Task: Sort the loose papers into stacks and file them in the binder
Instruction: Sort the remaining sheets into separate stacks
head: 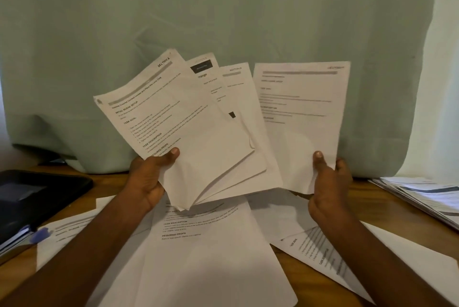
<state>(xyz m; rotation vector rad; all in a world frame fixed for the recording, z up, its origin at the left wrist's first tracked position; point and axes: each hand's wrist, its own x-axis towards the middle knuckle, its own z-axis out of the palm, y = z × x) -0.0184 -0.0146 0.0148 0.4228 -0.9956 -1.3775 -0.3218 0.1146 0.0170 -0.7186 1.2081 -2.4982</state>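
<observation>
Most sorting is still undone: the left hand (146,180) grips a fan of sheets (198,120), the right hand (327,182) pinches one page (300,120), loose papers (208,244) cover the desk (387,209), and the binder (37,197) lies shut.

A fanned sheaf of printed sheets (198,132) is held upright above the bench, a single sheet (301,127) just beside it. More loose papers (206,252) lie overlapped below. A dark binder (37,197) lies closed at far left.
</observation>
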